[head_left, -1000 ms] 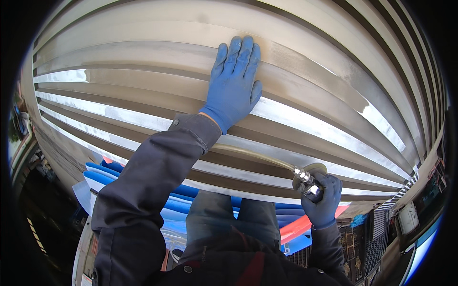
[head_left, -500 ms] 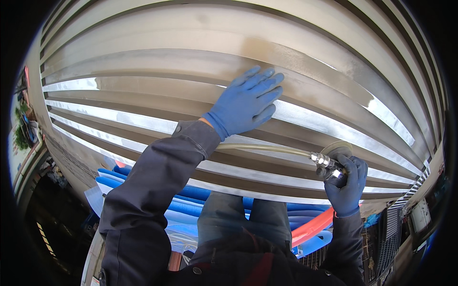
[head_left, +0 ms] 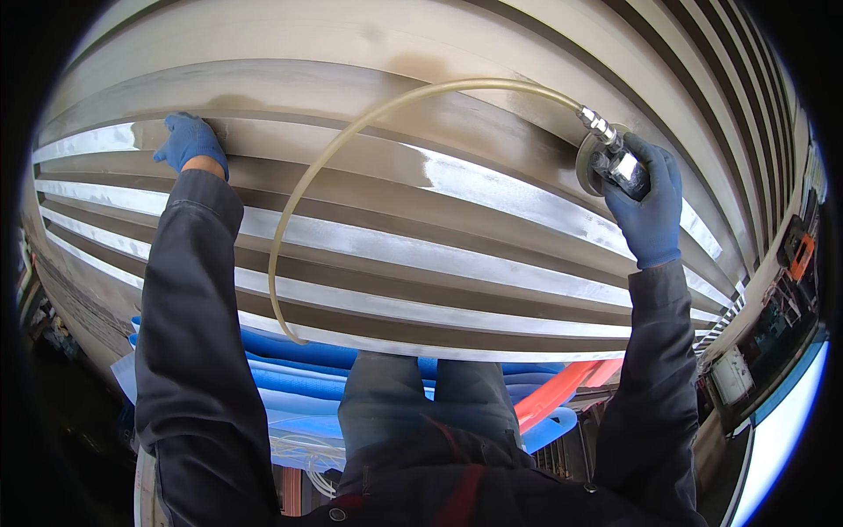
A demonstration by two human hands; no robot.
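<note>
My right hand (head_left: 652,206), in a blue glove, is wrapped round the body of a small air sander (head_left: 625,169). The sander's round pad (head_left: 587,165) is against or close to a long metal slat at the right; I cannot tell if it touches. From its metal fitting a yellowish air hose (head_left: 303,189) arcs left, then down toward my legs. Far to the left, my blue-gloved left hand (head_left: 193,143) is closed over the edge of a metal slat (head_left: 290,139), fingers bent and partly hidden.
Rows of parallel metal slats fill the space ahead, some bright, others with dull, brownish patches. Blue padded rolls (head_left: 307,378) and a red strip (head_left: 553,393) lie below the slats by my legs. Dark clutter and an orange item (head_left: 801,256) stand at the far right.
My left hand has moved left from the middle, going from spread flat to bent over a slat edge. My right hand has carried the sander up and away, and the hose now bows in an arc.
</note>
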